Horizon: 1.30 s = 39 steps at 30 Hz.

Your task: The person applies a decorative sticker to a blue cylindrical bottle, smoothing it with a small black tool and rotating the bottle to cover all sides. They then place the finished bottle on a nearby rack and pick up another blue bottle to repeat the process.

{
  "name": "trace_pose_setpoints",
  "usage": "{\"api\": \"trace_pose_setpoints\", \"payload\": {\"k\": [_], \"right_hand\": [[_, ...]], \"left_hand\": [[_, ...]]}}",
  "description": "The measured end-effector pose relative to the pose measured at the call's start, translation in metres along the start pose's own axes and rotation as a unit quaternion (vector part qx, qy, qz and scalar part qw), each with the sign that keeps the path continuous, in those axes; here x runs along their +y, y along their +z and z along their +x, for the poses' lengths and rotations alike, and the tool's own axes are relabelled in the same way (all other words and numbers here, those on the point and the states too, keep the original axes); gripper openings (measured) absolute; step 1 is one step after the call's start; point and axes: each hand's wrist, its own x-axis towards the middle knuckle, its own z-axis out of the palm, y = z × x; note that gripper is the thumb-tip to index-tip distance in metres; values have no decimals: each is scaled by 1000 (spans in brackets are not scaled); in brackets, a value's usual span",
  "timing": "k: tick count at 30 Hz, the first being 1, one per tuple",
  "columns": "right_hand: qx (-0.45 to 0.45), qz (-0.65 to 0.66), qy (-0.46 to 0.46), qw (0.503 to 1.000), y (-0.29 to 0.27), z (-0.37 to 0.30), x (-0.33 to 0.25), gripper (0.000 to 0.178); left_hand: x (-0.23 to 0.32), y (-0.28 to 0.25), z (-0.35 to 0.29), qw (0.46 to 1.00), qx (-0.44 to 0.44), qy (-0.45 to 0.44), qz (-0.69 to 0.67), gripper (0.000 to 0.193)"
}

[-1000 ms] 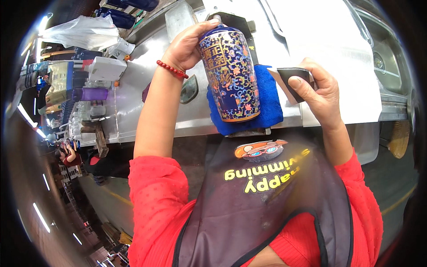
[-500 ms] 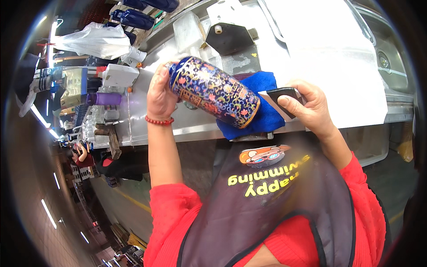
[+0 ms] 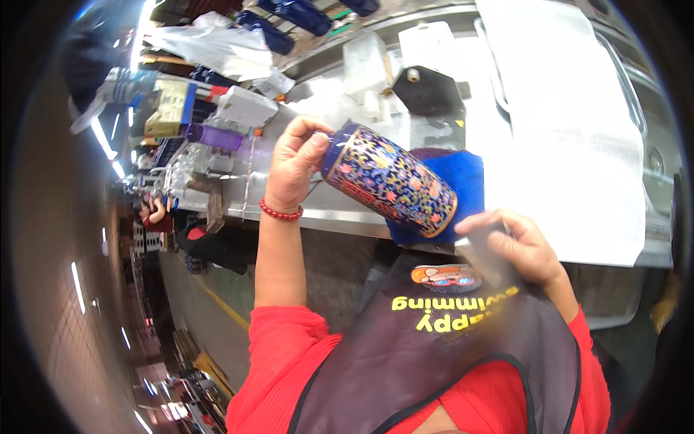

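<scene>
My left hand (image 3: 293, 163) grips the neck end of a dark blue vase (image 3: 394, 184) covered in a colourful floral pattern with gold bands. The vase is held tilted, its base end pointing down to the right, over a folded blue cloth (image 3: 470, 181) at the counter's edge. To the right of the base, my right hand (image 3: 524, 249) is closed on a flat, dark block with a pale edge (image 3: 486, 253); motion blurs it, and its exact kind does not show. The block is close to the vase's base end; whether they touch I cannot tell.
Beyond the cloth, a black hexagonal plate (image 3: 430, 94) stands on the metal counter beside a translucent box (image 3: 365, 61). White sheeting (image 3: 571, 145) covers the right side, near a sink (image 3: 656, 155). A purple bottle (image 3: 215, 137) and a white box (image 3: 247, 108) lie left. Another person (image 3: 155, 213) is far left.
The vase has turned slightly, and my left fingers now wrap its neck end. My right hand has moved down with the block, nearer my apron. The whole view has shifted.
</scene>
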Motion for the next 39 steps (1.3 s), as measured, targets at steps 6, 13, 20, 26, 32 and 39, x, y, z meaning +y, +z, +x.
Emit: {"api": "trace_pose_setpoints", "payload": {"k": [6,13,20,26,32,39], "right_hand": [[-64,74,55,994,9,7,-2,24],[-99,20,7,995,8,15,-7,15],[-133,-33,-47,989,4,33,-3,16],[-192,-67,-70,977,4,46,-1,16],[-224,-56,-17,973,15,53,5,14],[-269,-91,-16,959,51,61,23,19]], "left_hand": [[24,15,-18,1000,-15,3,26,20],[49,21,-42,998,-14,38,57,19],[65,29,-75,995,54,49,61,21],[70,25,-107,982,129,37,133,23],[62,24,-142,970,188,15,154,23],[58,2,-202,943,238,-14,232,32]]}}
